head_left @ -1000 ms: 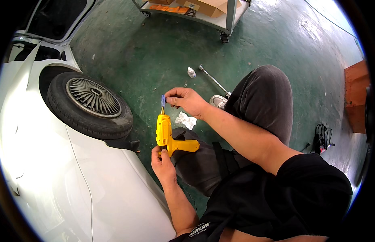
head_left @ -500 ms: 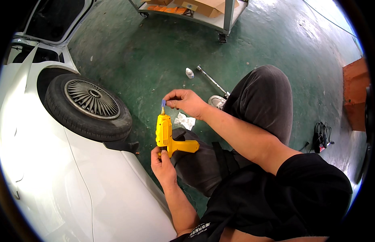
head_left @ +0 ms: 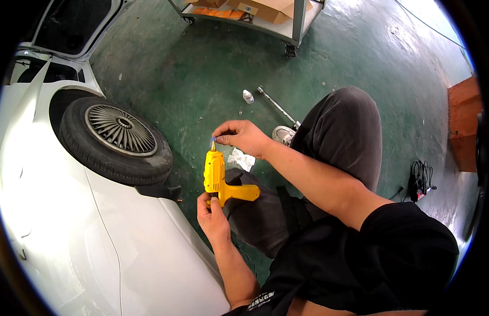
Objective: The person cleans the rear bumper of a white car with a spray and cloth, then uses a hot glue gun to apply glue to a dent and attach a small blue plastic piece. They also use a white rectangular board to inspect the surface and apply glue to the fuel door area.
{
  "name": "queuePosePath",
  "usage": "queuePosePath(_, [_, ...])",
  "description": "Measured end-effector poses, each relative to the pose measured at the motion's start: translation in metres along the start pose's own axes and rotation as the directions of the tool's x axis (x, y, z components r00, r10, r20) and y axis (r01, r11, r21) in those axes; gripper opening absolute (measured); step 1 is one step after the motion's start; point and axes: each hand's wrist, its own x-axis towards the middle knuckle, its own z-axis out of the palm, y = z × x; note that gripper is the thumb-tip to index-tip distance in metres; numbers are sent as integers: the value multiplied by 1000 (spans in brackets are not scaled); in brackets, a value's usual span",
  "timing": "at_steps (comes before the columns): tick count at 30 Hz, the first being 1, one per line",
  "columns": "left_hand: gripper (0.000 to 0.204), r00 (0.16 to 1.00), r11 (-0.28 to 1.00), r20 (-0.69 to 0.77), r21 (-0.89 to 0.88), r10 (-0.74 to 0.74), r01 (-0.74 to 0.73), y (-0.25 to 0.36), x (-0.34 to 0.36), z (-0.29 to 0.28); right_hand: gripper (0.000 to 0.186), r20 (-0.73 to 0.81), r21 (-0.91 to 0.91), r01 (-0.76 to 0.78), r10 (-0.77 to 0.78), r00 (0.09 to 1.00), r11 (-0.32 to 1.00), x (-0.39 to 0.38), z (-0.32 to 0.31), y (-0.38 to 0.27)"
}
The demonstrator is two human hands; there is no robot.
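Observation:
My left hand (head_left: 213, 220) grips the lower end of a yellow glue gun (head_left: 213, 171), held with its metal nozzle upward and its handle sticking out to the right. My right hand (head_left: 240, 138) has thumb and forefinger pinched on a small blue piece (head_left: 213, 140) at the nozzle's tip, partly hiding it. Below that hand a crumpled white tissue (head_left: 242, 159) lies on the floor.
A white car (head_left: 60, 221) with a wheel (head_left: 76, 131) fills the left. On the green floor (head_left: 186, 73) lie a white bottle (head_left: 248, 97), a long wrench (head_left: 276, 105) and black cables (head_left: 421, 179). A cart (head_left: 298, 23) stands ahead, an orange-brown object (head_left: 462, 124) at right.
My right hand has moved down toward the glue gun with the blue piece, which sits lower on the nozzle and shows less. My left hand stays where it was.

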Motion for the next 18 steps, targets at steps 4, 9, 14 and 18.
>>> queuePosePath(4, [21, 1000, 1000, -2, 7, -9, 9, -1, 0, 0, 18, 0, 28, -6, 6, 1000, 1000, 2, 0, 1])
queuePosePath(9, [20, 1000, 1000, -14, -14, -11, 10, -2, 2, 1, 20, -6, 11, -41, 42, 999, 999, 3, -1, -3])
queuePosePath(14, [19, 999, 999, -26, -38, -39, 38, 1, 1, 3, 20, -4, 26, -30, 30, 1000, 999, 3, -1, -3])
queuePosePath(18, [20, 1000, 998, -25, 56, -14, 15, -7, 0, -3, 19, 0, 32, 4, -4, 1000, 999, 2, 2, 3])
